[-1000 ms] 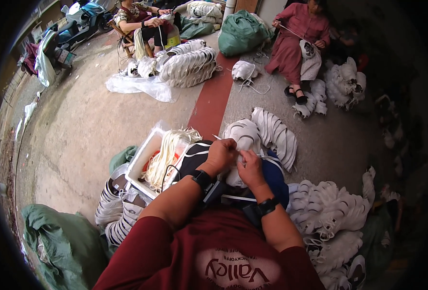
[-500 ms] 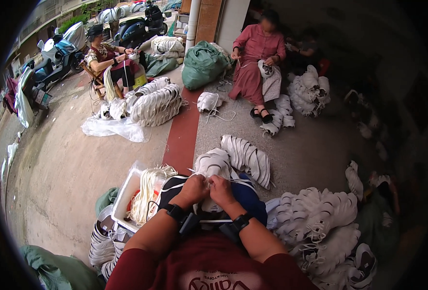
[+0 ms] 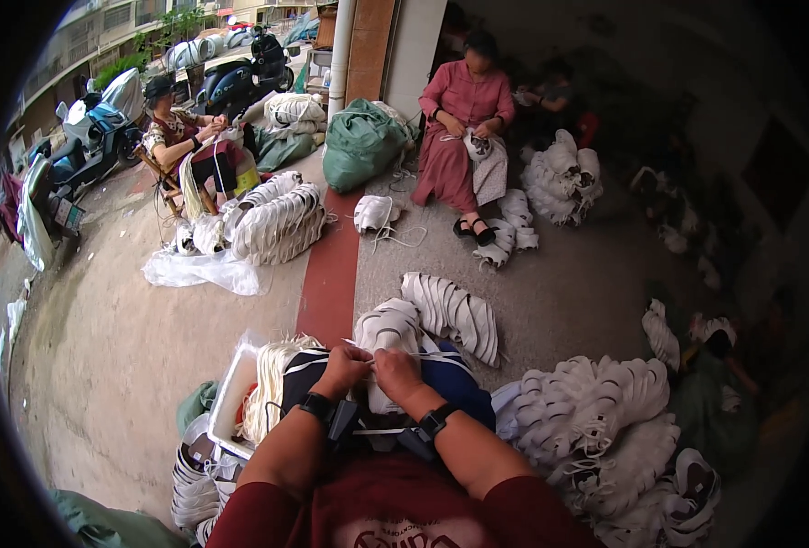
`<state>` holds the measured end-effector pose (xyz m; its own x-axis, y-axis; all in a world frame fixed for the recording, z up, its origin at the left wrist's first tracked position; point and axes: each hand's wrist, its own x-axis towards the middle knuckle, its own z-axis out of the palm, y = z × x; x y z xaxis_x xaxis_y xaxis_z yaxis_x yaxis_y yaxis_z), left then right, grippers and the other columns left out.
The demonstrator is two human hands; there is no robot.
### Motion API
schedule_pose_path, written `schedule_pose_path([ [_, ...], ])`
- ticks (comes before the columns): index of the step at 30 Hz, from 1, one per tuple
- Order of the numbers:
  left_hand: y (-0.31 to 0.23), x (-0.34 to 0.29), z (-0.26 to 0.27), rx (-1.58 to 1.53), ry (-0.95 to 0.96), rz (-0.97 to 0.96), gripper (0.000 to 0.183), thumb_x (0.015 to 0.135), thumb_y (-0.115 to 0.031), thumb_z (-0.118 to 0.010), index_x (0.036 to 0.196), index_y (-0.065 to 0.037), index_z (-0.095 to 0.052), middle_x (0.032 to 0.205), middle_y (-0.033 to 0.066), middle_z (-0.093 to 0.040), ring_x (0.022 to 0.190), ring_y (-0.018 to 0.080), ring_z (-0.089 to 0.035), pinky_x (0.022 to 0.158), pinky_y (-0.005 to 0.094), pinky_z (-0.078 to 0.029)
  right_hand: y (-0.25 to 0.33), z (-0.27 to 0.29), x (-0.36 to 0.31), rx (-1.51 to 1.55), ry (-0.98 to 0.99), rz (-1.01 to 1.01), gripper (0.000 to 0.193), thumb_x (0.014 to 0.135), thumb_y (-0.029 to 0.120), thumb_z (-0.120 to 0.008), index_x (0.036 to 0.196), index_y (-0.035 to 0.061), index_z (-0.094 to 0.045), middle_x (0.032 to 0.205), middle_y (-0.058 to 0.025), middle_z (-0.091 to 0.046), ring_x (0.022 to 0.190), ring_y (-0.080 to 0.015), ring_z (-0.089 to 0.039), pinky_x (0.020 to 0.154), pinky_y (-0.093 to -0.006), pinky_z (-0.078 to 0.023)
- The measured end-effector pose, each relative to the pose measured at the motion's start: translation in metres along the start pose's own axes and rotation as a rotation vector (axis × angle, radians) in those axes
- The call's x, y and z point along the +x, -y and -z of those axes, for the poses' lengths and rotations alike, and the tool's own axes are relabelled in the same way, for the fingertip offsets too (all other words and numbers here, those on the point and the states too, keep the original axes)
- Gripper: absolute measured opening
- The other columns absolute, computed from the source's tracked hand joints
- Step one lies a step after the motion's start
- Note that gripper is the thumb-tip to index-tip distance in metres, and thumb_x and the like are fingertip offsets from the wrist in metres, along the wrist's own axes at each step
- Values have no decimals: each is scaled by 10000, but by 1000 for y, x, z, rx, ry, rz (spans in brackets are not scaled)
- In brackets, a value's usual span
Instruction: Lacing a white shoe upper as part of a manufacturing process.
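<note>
Concrete flr (image 3: 131, 365) bkgd; L hand (image 3: 346, 369) & R hand (image 3: 398, 374) curled in, pinching lace (image 3: 434, 353) nr white uppers (image 3: 388, 322).

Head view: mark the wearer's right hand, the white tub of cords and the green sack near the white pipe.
Wearer's right hand (image 3: 399, 373): head view, back of the hand.
White tub (image 3: 225, 408): head view, side wall.
Green sack (image 3: 364, 148): head view, middle of its front.

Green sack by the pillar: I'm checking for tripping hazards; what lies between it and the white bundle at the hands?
In the head view, one white shoe piece lies on the grey floor between the green sack and the white bundle.
</note>
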<state>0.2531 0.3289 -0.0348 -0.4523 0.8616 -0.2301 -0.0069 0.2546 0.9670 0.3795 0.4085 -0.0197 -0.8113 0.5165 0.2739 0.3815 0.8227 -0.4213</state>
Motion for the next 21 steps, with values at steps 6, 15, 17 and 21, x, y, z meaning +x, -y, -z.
schedule_pose_path([
  [6, 18, 9, -6, 4, -69, -117, 93, 680, -79, -698, 710, -5, -649, 623, 37, -622, 568, 73, -554, 532, 255, -454, 16, 27, 10, 1, 139, 98, 79, 743, 77, -548, 768, 38, -613, 738, -191, -613, 687, -369, -593, 625, -457, -471],
  [15, -4, -13, -11, 230, -122, -323, 126, 725, -141, -646, 747, -25, -602, 805, 120, -594, 734, 220, -591, 656, 322, -469, 19, 182, 2, 1750, -67, -16, 118, 838, 95, -599, 837, -22, -588, 1063, -204, -540, 729, -138, -501, 694, -221, -430],
  [17, -36, -36, -20, 606, -107, -611, 214, 690, -226, -701, 772, -50, -610, 905, 113, -563, 863, 261, -547, 755, 363, -453, 21, 178, -4, 1779, -80, -43, 107, 855, 93, -567, 825, -9, -578, 1045, -217, -567, 696, -129, -501, 688, -236, -436],
  [21, -35, -52, -24, 1072, -39, -746, 142, 746, -215, -626, 775, -77, -611, 886, 77, -563, 894, 263, -522, 792, 382, -430, 23, 164, -11, 1841, -60, -50, 95, 871, 96, -542, 843, 10, -569, 957, -175, -610, 737, -160, -575, 725, -264, -467],
])
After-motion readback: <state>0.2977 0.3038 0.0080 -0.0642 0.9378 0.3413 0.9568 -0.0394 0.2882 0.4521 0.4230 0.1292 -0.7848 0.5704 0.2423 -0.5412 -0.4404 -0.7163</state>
